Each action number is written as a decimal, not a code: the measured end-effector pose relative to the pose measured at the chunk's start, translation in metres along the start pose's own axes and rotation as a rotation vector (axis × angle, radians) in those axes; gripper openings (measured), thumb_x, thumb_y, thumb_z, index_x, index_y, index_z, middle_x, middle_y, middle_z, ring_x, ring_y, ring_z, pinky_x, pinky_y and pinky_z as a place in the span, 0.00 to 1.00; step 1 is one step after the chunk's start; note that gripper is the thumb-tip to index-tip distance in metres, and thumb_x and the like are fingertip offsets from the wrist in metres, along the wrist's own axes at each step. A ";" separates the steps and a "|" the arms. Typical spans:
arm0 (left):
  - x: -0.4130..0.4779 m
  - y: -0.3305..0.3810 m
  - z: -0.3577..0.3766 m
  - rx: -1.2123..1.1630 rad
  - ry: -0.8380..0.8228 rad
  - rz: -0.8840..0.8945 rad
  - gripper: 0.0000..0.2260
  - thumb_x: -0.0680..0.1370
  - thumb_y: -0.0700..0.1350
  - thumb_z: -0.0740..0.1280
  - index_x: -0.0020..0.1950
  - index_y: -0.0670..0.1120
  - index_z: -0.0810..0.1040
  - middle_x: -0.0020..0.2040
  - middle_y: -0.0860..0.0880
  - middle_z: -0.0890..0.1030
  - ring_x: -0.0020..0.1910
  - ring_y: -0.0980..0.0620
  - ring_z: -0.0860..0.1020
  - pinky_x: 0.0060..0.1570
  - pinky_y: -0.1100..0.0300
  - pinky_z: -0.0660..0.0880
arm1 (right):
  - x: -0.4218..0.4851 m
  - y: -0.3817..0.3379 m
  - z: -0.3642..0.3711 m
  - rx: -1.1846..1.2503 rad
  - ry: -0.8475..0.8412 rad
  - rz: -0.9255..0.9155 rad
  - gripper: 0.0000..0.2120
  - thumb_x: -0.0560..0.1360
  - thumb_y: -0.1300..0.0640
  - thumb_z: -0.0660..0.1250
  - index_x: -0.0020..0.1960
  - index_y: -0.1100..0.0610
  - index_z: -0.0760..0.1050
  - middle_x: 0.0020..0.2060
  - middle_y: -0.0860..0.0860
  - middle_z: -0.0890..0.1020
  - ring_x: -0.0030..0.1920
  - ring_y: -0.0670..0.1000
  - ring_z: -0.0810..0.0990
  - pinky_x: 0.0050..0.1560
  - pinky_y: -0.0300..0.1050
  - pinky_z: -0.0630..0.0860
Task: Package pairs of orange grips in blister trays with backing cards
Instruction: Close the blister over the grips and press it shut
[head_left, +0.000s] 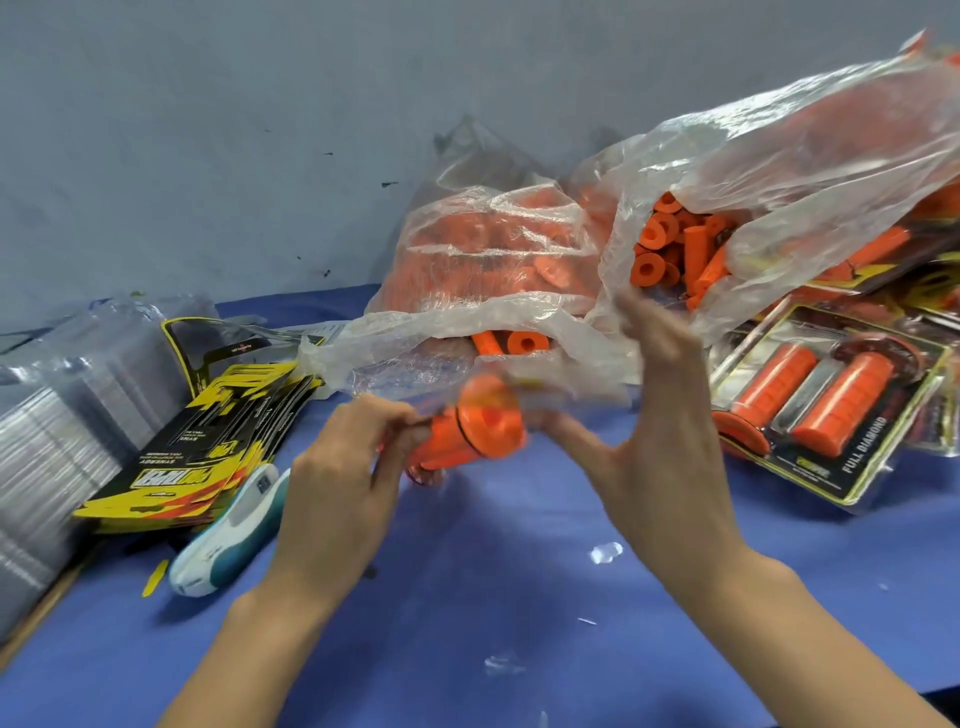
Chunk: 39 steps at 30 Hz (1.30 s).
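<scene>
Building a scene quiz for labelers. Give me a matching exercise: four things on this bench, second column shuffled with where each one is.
Things:
1. orange grips
2. backing cards
3. finished blister pack
4. stapler

Places:
A. lying on the blue cloth in front of the card stack
B. held between the two hands
C. far right, beside the open bag
D. stacked at left, next to the clear trays

Pairs: 1-B, 2-D, 3-C, 4-A

The left hand grips the orange grips; the right hand is blurred, fingers spread.
</scene>
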<state>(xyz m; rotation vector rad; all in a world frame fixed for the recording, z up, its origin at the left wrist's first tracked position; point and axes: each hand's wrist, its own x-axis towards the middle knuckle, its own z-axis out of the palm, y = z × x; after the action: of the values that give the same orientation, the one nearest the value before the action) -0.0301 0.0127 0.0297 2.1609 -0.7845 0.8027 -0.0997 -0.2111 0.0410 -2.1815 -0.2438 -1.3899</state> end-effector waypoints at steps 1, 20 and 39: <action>0.003 0.005 -0.002 -0.130 0.050 -0.112 0.03 0.80 0.55 0.63 0.48 0.57 0.73 0.42 0.57 0.79 0.41 0.57 0.78 0.41 0.62 0.75 | 0.004 -0.001 -0.001 0.088 0.016 0.131 0.36 0.75 0.42 0.69 0.76 0.52 0.58 0.69 0.49 0.67 0.69 0.52 0.69 0.69 0.49 0.67; 0.001 0.026 0.033 -1.072 -0.087 -1.026 0.25 0.77 0.68 0.60 0.56 0.51 0.85 0.55 0.43 0.85 0.54 0.42 0.84 0.57 0.44 0.78 | -0.018 -0.003 0.025 0.825 -0.269 0.977 0.23 0.82 0.41 0.54 0.42 0.47 0.84 0.35 0.47 0.85 0.34 0.43 0.82 0.31 0.35 0.75; 0.001 0.043 0.037 -1.213 -0.189 -1.079 0.24 0.82 0.60 0.56 0.62 0.44 0.82 0.57 0.41 0.84 0.55 0.44 0.83 0.46 0.52 0.83 | -0.019 0.019 0.028 0.815 -0.030 1.194 0.22 0.81 0.42 0.58 0.50 0.57 0.82 0.40 0.50 0.86 0.36 0.44 0.82 0.25 0.34 0.74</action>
<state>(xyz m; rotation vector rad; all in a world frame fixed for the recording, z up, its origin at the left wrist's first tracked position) -0.0491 -0.0403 0.0257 1.1844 -0.0058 -0.4033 -0.0785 -0.2104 0.0086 -1.2150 0.3849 -0.4211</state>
